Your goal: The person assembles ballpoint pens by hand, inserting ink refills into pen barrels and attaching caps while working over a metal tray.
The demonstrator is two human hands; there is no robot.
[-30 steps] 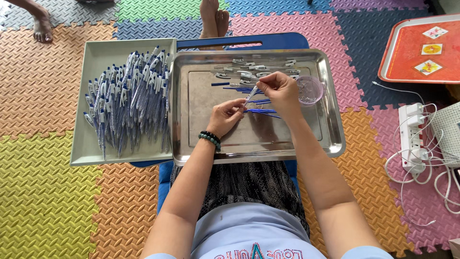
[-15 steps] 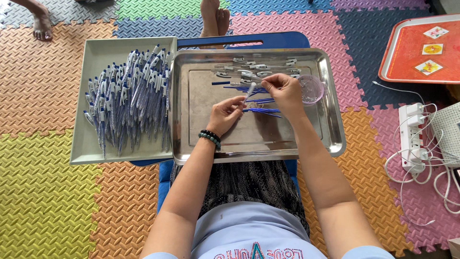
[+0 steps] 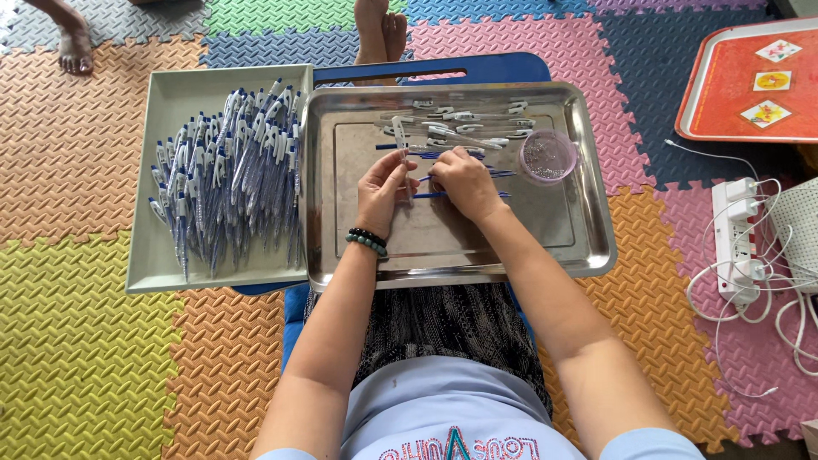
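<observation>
Hands meet mid steel tray (image 3: 588,213): my left hand (image 3: 381,189) and right hand (image 3: 460,181) pinch one pen part (image 3: 407,175) together. Pink cup (image 3: 547,157) at 3 o'clock. Two trays; finished pens (image 3: 226,179) at 9 o'clock, too many to count.

Bright even daylight, soft shadows, sharp

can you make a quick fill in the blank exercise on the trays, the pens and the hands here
1. The heap of finished pens lies in the tray on the person's ____ side.
2. Both hands, left hand and right hand, work over the shiny ____ tray.
3. The small clear pink cup sits to the ____ of the right hand.
4. The bead bracelets circle the ____ wrist.

Missing words: left; metal; right; left
</observation>
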